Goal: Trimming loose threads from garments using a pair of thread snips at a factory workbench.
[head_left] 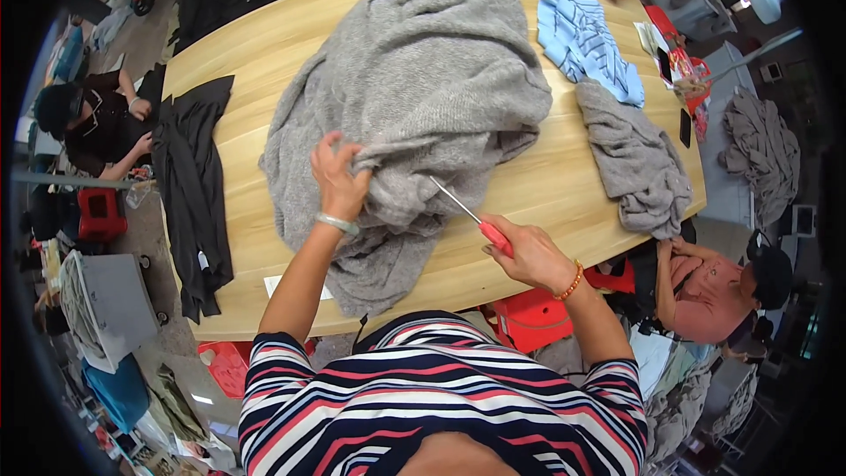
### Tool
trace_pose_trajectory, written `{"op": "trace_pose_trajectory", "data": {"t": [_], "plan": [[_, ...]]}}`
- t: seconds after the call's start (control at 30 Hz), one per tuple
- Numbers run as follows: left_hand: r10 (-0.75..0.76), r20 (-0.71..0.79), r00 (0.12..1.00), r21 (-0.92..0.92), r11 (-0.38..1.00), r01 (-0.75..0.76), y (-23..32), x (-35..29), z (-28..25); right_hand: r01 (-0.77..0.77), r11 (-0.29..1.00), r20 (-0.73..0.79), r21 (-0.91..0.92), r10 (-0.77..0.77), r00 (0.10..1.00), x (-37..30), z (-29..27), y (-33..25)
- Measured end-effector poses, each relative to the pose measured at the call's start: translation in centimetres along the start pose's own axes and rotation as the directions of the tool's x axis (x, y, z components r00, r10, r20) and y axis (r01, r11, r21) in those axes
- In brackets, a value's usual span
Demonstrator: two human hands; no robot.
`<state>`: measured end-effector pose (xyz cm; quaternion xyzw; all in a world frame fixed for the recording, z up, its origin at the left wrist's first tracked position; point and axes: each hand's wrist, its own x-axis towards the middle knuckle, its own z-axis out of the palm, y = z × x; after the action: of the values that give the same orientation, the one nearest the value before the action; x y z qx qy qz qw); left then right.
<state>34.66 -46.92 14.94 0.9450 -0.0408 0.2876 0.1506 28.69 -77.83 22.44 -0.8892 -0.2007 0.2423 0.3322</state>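
Observation:
A large heap of grey knitted fabric (441, 62) lies bunched on the wooden table in front of me. My left hand (342, 181) pinches a raised fold of it near the heap's front left. In my closed right hand (527, 256) is a red-handled tool with a thin metal shaft (458, 204). The shaft points up and to the left, and its tip meets the front of the fabric; whether it goes into the knit I cannot tell. A loose part of the fabric trails toward the near edge.
Black trousers (189, 194) hang over the table's left side. Right of the heap lie a folded grey knit (634, 154) and a blue striped garment (590, 35). A phone (686, 128) rests at the right edge. Other people sit to the left, right and at the far side.

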Motion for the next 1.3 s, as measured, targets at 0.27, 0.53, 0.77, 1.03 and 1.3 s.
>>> {"op": "trace_pose_trajectory", "data": {"t": [0.27, 0.53, 0.77, 1.03, 1.3], "plan": [[-0.291, 0.487, 0.823, -0.803, 0.221, 0.553, -0.4, 2.5, 0.9, 0.06, 0.998, 0.066, -0.016, -0.059, 0.996, -0.1, 2.0, 0.0], [0.703, 0.097, 0.704, -0.981, -0.05, 0.185, 18.6, 3.1, -11.2, 0.208, 0.643, -0.396, 0.737, 0.161, 0.904, -0.5, 1.7, 0.8], [0.632, -0.074, 0.771, -0.997, -0.041, -0.062, 23.5, 2.7, -8.3, 0.035, 0.616, -0.39, 0.787, 0.452, 0.802, -11.7, -3.4, 11.5], [0.399, 0.127, 0.908, -0.859, 0.503, -0.101, 24.8, 2.0, -1.5, -0.123, 0.508, -0.337, 0.853, 0.715, 0.613, -17.6, -16.4, 30.6], [-0.289, 0.334, 0.897, -0.309, 0.866, 0.394, 6.3, -2.2, 4.9, -0.329, 0.536, -0.199, 0.778, 0.706, 0.68, -7.5, -11.9, 34.3]]}}
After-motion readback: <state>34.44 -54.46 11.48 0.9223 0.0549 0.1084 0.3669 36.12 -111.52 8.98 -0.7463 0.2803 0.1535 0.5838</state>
